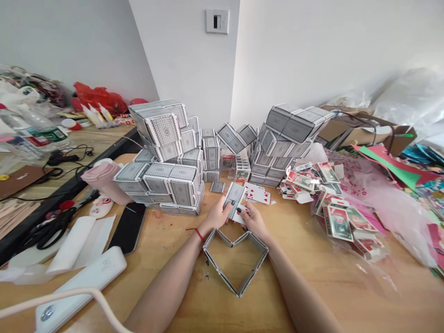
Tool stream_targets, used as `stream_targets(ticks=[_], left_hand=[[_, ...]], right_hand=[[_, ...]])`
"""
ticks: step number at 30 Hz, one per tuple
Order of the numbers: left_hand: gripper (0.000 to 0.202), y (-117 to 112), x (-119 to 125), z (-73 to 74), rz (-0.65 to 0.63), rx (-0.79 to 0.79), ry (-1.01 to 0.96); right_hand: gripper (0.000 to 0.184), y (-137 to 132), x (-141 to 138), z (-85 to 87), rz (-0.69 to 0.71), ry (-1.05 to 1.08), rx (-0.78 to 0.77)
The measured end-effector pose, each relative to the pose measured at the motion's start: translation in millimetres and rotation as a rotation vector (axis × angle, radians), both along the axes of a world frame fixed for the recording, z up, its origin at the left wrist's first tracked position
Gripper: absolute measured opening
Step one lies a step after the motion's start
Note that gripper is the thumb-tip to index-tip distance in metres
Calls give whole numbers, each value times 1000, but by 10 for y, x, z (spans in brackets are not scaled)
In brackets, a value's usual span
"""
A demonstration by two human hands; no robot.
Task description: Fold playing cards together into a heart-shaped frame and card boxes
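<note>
My left hand (219, 212) pinches a playing card (235, 193) whose patterned grey back faces me. A face-up card with red pips (240, 216) is gripped by my right hand (252, 218), close beside and partly under the other. Between my forearms stands a heart-shaped frame (225, 278) made of cards set on edge. Beyond my fingers lie face-up playing cards (258, 193) with red hearts, and a small face-down card (217, 187) is to their left.
Stacked blocks of cards rise at the left (166, 178) and right (291, 122). Opened red card boxes (338, 222) pile up at the right. On the left are a phone (128, 227), black scissors (57, 227), a white glue gun (83, 286) with its cord, and a pink roll (104, 178).
</note>
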State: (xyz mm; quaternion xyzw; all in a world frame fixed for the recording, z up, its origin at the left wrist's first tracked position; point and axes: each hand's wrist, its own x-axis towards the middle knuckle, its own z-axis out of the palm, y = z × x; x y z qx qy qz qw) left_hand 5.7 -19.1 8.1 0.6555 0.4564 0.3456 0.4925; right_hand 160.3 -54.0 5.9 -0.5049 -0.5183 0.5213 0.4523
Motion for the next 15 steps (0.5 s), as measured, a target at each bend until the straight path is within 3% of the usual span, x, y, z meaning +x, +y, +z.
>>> stream_targets(ticks=[7, 11, 15], left_hand=[[27, 10, 11, -34, -25, -7, -1], [27, 6, 26, -2, -18, -56, -106], [31, 4, 36, 6, 61, -156, -291]], right_hand=[[33, 22, -24, -10, 98, 84, -49], [27, 51, -7, -20, 122, 232, -115], [27, 214, -31, -31, 11, 441, -125]])
